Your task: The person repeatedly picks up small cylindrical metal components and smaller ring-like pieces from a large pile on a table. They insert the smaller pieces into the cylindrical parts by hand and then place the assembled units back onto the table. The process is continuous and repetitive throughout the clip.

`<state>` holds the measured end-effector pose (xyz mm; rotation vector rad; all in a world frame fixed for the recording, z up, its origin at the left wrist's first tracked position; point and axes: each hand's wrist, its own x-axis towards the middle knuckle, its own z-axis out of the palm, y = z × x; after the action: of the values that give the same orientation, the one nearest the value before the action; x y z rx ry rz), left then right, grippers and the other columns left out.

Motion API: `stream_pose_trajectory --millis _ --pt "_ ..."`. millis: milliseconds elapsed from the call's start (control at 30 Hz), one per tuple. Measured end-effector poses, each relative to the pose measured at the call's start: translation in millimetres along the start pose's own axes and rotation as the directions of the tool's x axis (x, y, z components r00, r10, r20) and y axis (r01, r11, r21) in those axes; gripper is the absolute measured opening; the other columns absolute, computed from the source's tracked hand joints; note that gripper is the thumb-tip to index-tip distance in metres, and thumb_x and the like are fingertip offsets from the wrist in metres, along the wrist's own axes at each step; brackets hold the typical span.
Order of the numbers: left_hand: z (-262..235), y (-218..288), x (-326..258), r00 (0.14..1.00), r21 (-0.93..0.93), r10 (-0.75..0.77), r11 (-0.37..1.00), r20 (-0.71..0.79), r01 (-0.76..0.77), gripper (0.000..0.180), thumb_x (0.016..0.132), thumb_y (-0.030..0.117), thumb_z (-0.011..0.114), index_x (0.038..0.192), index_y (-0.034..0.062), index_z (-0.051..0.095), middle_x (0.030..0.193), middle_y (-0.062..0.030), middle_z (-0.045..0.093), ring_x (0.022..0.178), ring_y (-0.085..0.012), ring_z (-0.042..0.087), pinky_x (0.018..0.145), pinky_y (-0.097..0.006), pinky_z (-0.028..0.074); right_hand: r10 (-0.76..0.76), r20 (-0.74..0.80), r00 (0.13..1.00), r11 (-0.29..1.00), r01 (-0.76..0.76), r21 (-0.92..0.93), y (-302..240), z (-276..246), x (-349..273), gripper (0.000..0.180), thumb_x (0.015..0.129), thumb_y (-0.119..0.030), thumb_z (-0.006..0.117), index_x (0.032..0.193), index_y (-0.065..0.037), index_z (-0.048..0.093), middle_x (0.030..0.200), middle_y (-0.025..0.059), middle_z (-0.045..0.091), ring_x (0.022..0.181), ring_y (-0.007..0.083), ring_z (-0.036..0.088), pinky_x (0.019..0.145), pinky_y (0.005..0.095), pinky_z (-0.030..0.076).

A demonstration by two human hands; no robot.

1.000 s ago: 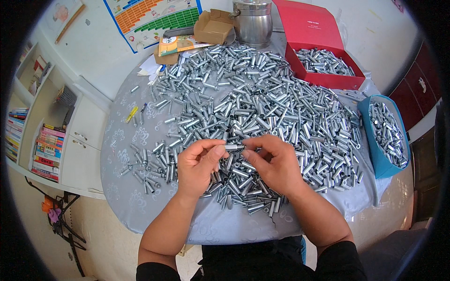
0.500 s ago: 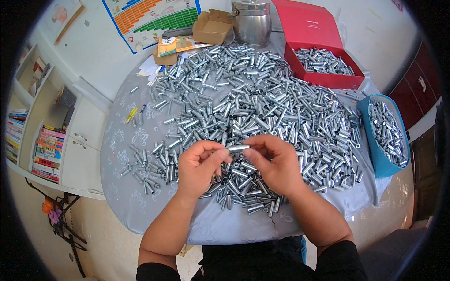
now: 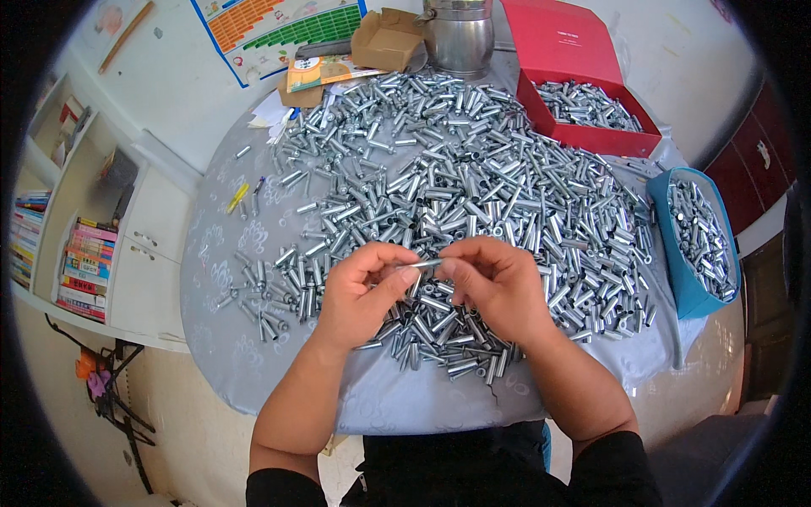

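Above the near part of the heap, a small silver sleeve anchor (image 3: 425, 263) lies almost level between my fingertips. My left hand (image 3: 361, 291) pinches its left end with thumb and forefinger. The thumb and forefinger of my right hand (image 3: 500, 289) close on the right end. My fingers cover both tips of the piece. Under and beyond both hands spreads a wide heap of metal sleeves and bolts (image 3: 456, 203), lying in all directions on the table.
A grey patterned cloth (image 3: 228, 338) covers the round table. At the back right stands an open red box (image 3: 604, 142) of metal pieces, with a filled blue fabric bin (image 3: 672, 245) nearer. A steel pot (image 3: 459, 42), brown carton (image 3: 386, 40) and yellow-handled tool (image 3: 237, 199) also lie around.
The view has shifted slightly. Both hands have stayed at the same spot, and the sleeve anchor has tilted a little, with more of it covered by my fingers.
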<state>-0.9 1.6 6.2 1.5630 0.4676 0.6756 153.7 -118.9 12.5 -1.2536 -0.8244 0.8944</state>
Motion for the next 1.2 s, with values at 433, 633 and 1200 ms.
stream_pose_trajectory --millis 433,633,1200 --pt "-53.8 24.5 0.4 0.893 0.548 -0.066 0.809 0.444 -0.213 0.011 0.074 0.005 0.072 0.085 0.0049 0.07 0.081 -0.0031 0.062 0.071 -0.0163 0.058 0.062 -0.028 0.045 -0.211 -0.606 0.767 0.878 0.421 0.228 -2.6 -15.4 13.8 0.019 0.095 -0.005 0.052 0.113 0.0 0.048 0.102 0.0155 0.067 0.069 0.0173 0.067 0.056 0.024 0.051" --pt "-50.5 29.2 -3.6 0.824 0.655 -0.094 0.659 0.559 -0.369 0.016 0.067 0.01 0.077 0.081 0.0079 0.069 0.082 -0.005 0.059 0.08 -0.0236 0.058 0.07 -0.034 0.047 -0.199 -0.598 0.777 0.895 0.392 0.211 -2.2 -14.9 12.1 0.024 0.096 -0.008 0.053 0.116 -0.001 0.043 0.109 0.0177 0.066 0.072 0.0188 0.068 0.055 0.0232 0.05" --pt "-49.6 34.0 -6.8 0.907 0.786 -0.029 0.512 0.42 -0.348 0.032 0.063 0.01 0.072 0.094 0.007 0.065 0.097 -0.0096 0.06 0.096 -0.0309 0.056 0.084 -0.038 0.045 -0.154 -0.534 0.831 0.932 0.302 0.2 0.3 -10.7 12.0 0.021 0.094 -0.005 0.055 0.114 0.0 0.049 0.097 0.0105 0.066 0.061 0.0111 0.061 0.05 0.02 0.044"
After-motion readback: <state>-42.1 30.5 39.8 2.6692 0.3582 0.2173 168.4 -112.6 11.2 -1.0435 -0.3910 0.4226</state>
